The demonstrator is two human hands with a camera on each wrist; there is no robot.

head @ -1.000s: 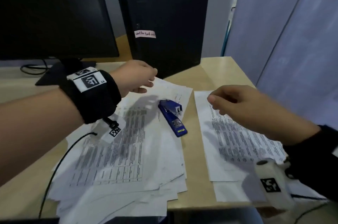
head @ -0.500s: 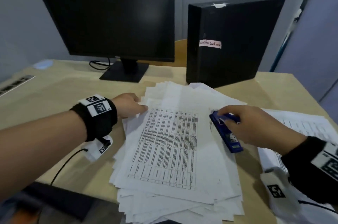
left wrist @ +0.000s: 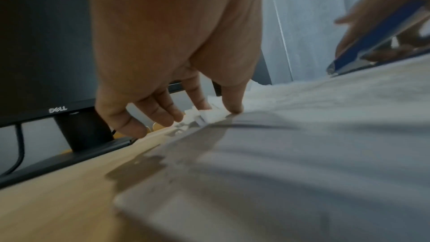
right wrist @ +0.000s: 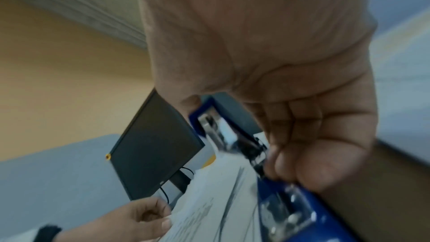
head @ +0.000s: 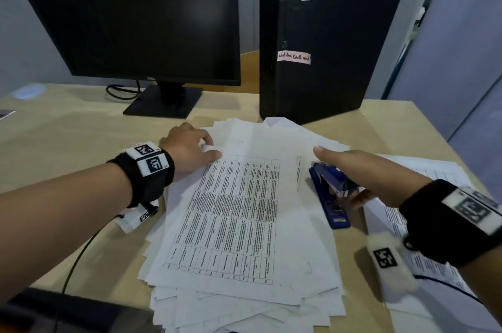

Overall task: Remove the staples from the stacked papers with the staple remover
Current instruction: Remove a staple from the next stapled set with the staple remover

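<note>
The wooden desk [head: 68,137] held a big pile of papers [head: 244,224] in the middle, a monitor [head: 135,20] far left, and a black computer box [head: 326,55] far right.

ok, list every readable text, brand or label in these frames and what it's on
"DELL": bottom bezel of the monitor, mirrored in the left wrist view.
Handwritten pink label on the black computer case: begins "what", rest not legible.
Printed table on the top sheet of the paper stack: too small to read.
Yellow sticker on the blue stapler: too blurred.
Wristband markers: square codes, no readable words.
</note>
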